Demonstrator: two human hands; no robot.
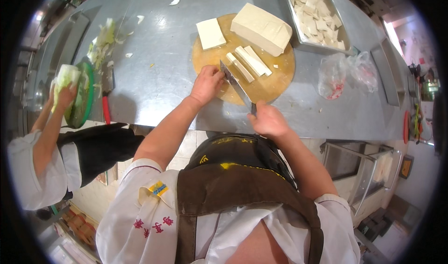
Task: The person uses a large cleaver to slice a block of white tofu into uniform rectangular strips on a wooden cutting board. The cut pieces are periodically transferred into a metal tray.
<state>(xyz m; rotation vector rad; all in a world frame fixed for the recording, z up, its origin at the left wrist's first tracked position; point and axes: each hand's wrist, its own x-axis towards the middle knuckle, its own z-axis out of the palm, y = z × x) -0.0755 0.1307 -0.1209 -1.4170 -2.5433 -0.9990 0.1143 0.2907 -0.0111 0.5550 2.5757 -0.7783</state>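
My right hand (268, 120) grips the dark handle of a cleaver (238, 85), its blade slanting up and left over a round cutting board (280, 78). Close to the blade's far end, on its left side, my left hand (208, 84) has its fingers curled at the board. Whatever lies under those fingertips is hidden. Right of the blade lie several pale strips (252, 60) that look like tofu. A large tofu-like block (261, 28) rests at the board's far right, and a flat slab (211, 34) of the same colour at its far left.
A metal tray (323, 47) of thin pale pieces stands beyond the board, with clear plastic bags (332, 77) nearer. On the left, a co-worker's hands (66, 94) hold cabbage (68, 75) by a green-rimmed round board (90, 96). A red-handled knife (106, 108) lies beside it.
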